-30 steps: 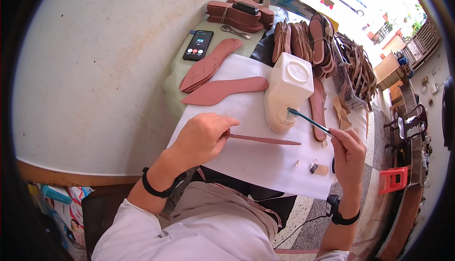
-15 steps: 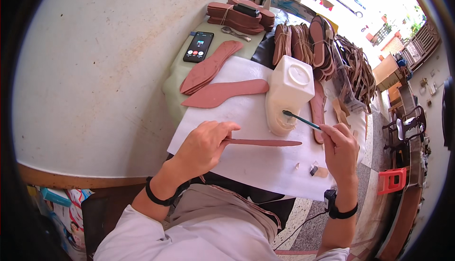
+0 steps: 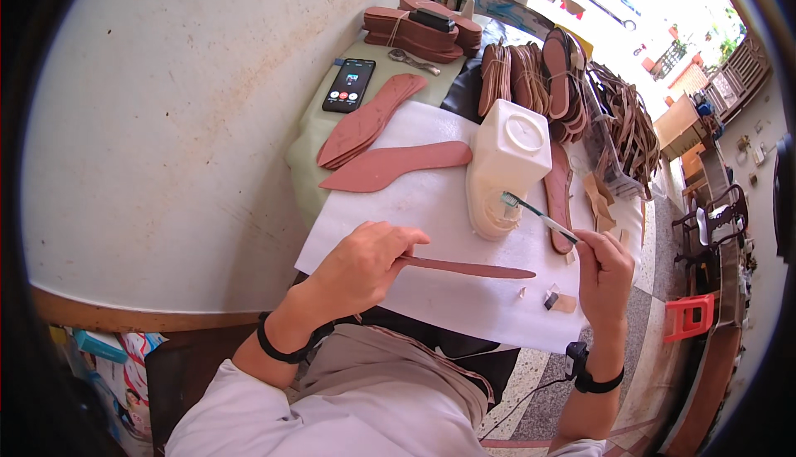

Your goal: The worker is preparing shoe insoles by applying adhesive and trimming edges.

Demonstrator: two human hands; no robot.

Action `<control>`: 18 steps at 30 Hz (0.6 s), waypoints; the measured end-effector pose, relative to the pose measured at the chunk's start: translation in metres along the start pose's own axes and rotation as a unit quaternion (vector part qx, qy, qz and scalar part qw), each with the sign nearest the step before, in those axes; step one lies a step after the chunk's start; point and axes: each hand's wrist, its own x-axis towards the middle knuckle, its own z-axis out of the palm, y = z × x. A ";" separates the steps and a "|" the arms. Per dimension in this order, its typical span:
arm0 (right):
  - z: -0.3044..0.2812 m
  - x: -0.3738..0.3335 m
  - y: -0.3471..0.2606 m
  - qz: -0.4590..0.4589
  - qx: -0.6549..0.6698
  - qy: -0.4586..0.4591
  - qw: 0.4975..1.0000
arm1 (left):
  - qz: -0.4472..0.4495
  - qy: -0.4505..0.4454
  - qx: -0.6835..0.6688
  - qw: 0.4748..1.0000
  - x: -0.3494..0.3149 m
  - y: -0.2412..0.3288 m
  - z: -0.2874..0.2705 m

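My left hand (image 3: 362,264) pinches one end of a reddish-brown insole (image 3: 473,269), held nearly edge-on above the white sheet (image 3: 431,308). In my right hand (image 3: 605,268) is a toothbrush (image 3: 541,217) with a green and pale handle. Its bristles are at the opening of a cream plastic container (image 3: 512,167), whose low front part has a cut-out. Whatever is inside the container is hard to see. Another insole (image 3: 394,164) lies flat left of the container. Beyond it rests a small stack of insoles (image 3: 371,119).
A phone (image 3: 348,85) and a metal tool (image 3: 414,61) lie on the green cloth. Bundled soles (image 3: 495,78) and a bin of brown strips (image 3: 622,125) stand at the back right. A single sole (image 3: 558,208) lies right of the container. A wall (image 3: 166,142) borders the left side.
The toothbrush has turned so its bristles show at the container's opening, and my right hand has lowered slightly. The insole in my left hand has dropped a little and tilted.
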 end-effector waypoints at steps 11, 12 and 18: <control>0.007 -0.026 0.020 0.041 0.030 0.009 0.999 | 0.014 -0.003 0.009 1.000 0.006 0.003 0.008; 0.008 -0.028 0.021 0.054 0.038 0.012 0.998 | 0.011 -0.001 0.015 1.000 0.006 0.002 0.009; 0.011 -0.031 0.026 0.082 0.055 0.013 0.995 | 0.016 -0.009 0.027 0.999 0.004 -0.001 0.011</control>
